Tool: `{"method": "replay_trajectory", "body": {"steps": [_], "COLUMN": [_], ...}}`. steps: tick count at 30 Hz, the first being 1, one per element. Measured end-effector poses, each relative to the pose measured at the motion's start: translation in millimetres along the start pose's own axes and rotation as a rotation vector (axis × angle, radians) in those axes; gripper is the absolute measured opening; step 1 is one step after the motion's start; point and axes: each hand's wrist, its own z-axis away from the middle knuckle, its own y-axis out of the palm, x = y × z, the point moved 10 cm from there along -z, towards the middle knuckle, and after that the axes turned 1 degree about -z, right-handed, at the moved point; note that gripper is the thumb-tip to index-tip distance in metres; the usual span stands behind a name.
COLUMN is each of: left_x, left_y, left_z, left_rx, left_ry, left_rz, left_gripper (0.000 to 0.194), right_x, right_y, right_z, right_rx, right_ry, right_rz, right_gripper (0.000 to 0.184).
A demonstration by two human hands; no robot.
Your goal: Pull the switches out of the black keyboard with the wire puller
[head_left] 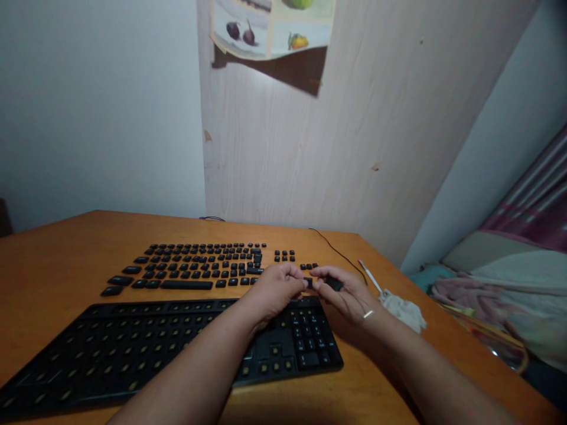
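Across the orange-brown wooden counter [66,248], loose keycaps [195,274] stand in rows behind a partly stripped black keyboard [168,330]. Above its far edge, the left hand [277,289] and right hand [348,292] pinch a small black key [309,283] between their fingers. A pale wood-grain panel [283,147] rises behind; bedding [535,304] lies right.

A fruit poster [272,29] hangs on the pale panel [283,159]
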Motion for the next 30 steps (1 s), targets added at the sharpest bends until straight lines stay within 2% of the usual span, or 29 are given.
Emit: {"method": "replay_trajectory", "body": {"steps": [2,5,7,14,30], "left_x": [3.1,5.3,7.9,15.0,6.7], "left_y": [0.7,2.8,4.0,3.5,4.0], "left_z": [0.0,-0.2,-0.6,-3.2,-0.8], "left_rx": [0.013,0.041,0.057,0.058,0.054], "left_ry": [-0.031,-0.052,-0.077,-0.148,-0.049], "left_rz": [0.063,0.128,0.166,0.208,0.142], "left_gripper": [0.013,0.01,0.009,0.014,0.012], "right_x": [9.2,19.7,20.6,15.0,15.0], "right_y": [-2.6,5.3,8.0,4.2,3.7], "right_z": [0.2,2.3,3.2,2.4,3.6], "right_rx": [-0.043,0.013,0.038,0.009,-0.044], "right_ry": [-0.106,-0.247,-0.289,-0.284,-0.26], "right_rz": [0.122,0.293,0.35,0.377,0.361], "right_gripper": [0.028,0.024,0.023,0.02,0.02]}}
